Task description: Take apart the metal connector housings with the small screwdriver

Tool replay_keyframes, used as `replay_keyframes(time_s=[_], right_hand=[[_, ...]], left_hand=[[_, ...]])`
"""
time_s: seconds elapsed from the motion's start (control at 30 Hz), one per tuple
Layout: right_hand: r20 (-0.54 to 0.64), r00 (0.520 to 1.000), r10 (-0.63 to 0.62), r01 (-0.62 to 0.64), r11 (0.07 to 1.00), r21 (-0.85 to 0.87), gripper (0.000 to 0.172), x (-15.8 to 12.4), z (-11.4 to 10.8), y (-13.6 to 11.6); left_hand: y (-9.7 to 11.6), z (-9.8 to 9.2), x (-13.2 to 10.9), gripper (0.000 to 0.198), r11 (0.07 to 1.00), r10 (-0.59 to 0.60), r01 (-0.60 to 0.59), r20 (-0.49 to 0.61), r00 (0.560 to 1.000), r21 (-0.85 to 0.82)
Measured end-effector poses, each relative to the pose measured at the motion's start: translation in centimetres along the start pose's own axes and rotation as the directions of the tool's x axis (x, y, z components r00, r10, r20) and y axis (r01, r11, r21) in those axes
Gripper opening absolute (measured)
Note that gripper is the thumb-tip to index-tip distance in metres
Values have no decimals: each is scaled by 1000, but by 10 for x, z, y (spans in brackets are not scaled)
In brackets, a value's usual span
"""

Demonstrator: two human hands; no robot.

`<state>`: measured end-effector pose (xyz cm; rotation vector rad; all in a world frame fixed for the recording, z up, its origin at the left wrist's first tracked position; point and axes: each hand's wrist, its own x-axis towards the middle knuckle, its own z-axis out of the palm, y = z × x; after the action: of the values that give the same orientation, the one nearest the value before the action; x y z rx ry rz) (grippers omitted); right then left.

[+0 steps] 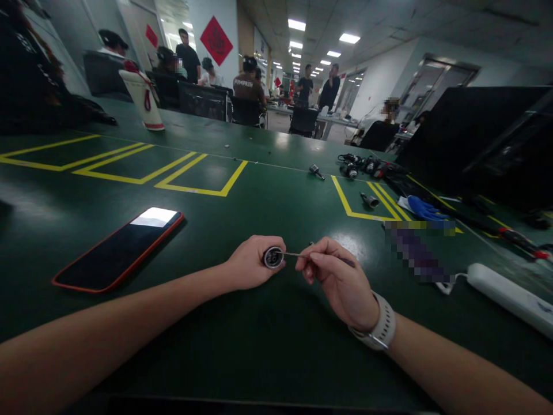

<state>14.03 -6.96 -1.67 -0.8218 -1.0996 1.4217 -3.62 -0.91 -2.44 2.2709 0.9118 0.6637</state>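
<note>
My left hand (250, 262) is closed around a small round black-and-silver part (273, 257), its circular face turned toward me. My right hand (334, 276) pinches a thin metal tool (294, 253) whose tip reaches the round part. Both hands rest low over the dark green table (259, 346), close together near its middle. A pale watch band (382, 328) sits on my right wrist.
A phone in a red case (118, 248) lies left of my hands. A white power strip (510, 297) lies at the right, blue gloves (421, 207) and small metal parts (369, 200) beyond it. Yellow tape lines (199, 189) mark the table. A cup (144, 98) stands far left. Several people sit and stand behind.
</note>
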Motion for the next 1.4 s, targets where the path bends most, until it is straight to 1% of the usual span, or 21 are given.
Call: replay_keyframes(time_s=[0.1, 0.2, 0.3, 0.4, 0.47, 0.5, 0.63, 0.7, 0.8, 0.83, 0.9, 0.97, 1.03, 1.1, 1.13, 1.17, 1.23, 1.3, 1.33, 1.37, 1.4], right_hand=[[42, 995, -91, 96, 985, -142, 7, -3, -4, -1], [104, 980, -168, 195, 906, -376, 9, -8, -6, -6], [182, 966, -181, 253, 801, -542, 10, -12, -3, -15], [230, 959, -165, 272, 760, -590, 11, -13, 0, -21], [207, 970, -128, 227, 782, -580, 12, -10, -1, -21], [181, 978, -101, 186, 813, -551, 12, -8, -1, -21], [64, 998, 19, 0, 957, -290, 10, -1, -4, -15], [18, 997, 78, -73, 982, -173, 9, 2, -3, -13], [-18, 990, 140, -141, 987, -77, 7, 3, 0, -10], [-19, 990, 138, -139, 988, -70, 7, 4, 0, -10], [-12, 996, 92, -93, 992, -87, 7, 3, -1, -8], [9, 1000, 12, -10, 990, -140, 7, 1, -3, -8], [41, 996, -82, 90, 968, -233, 8, -2, -5, -9], [97, 979, -179, 202, 902, -381, 9, -6, -6, -11], [139, 963, -229, 268, 844, -464, 9, -8, -5, -13], [196, 940, -278, 341, 768, -543, 10, -10, -4, -15], [348, 875, -337, 484, 578, -656, 10, -13, -1, -19], [491, 808, -325, 588, 403, -701, 12, -15, 3, -22], [531, 792, -301, 610, 344, -714, 13, -16, 5, -24], [550, 788, -277, 615, 308, -726, 13, -16, 6, -24], [546, 794, -267, 607, 293, -739, 13, -16, 7, -25]], left_hand=[[0, 1, -1, 7, 998, 2, -2, 1, 1000, 60], [0, 1, -3, 4, 979, 33, -40, 35, 999, 201], [2, 2, -4, 4, 948, 54, -77, 84, 995, 309], [4, 2, -4, 5, 936, 54, -92, 120, 991, 340], [5, 2, -4, 6, 933, 67, -112, 141, 988, 343], [5, 2, -4, 6, 934, 75, -122, 148, 986, 337], [5, 0, -3, 3, 961, 66, -100, 137, 988, 258], [4, -1, -2, 5, 979, 49, -73, 127, 991, 191], [3, -1, -1, 8, 993, 43, -56, 118, 992, 105], [3, -1, 0, 9, 995, 41, -51, 114, 993, 89], [3, -1, 0, 9, 997, 31, -38, 102, 994, 68], [3, -1, 1, 10, 998, 31, -36, 94, 995, 53], [4, 0, 0, 10, 998, 35, -39, 83, 996, 44], [4, 0, 0, 10, 999, 28, -30, 68, 997, 37], [4, 1, 0, 10, 999, 17, -19, 53, 998, 37], [3, 1, 0, 10, 999, 6, -7, 38, 999, 38], [2, 2, 0, 11, 999, -9, 9, 13, 1000, 50], [1, 1, 1, 13, 997, 15, -16, 7, 1000, 76], [2, 1, 2, 14, 995, 45, -46, 9, 999, 89], [2, 0, 2, 14, 992, 74, -75, 9, 997, 97], [3, -1, 2, 15, 991, 91, -90, 0, 996, 95]])
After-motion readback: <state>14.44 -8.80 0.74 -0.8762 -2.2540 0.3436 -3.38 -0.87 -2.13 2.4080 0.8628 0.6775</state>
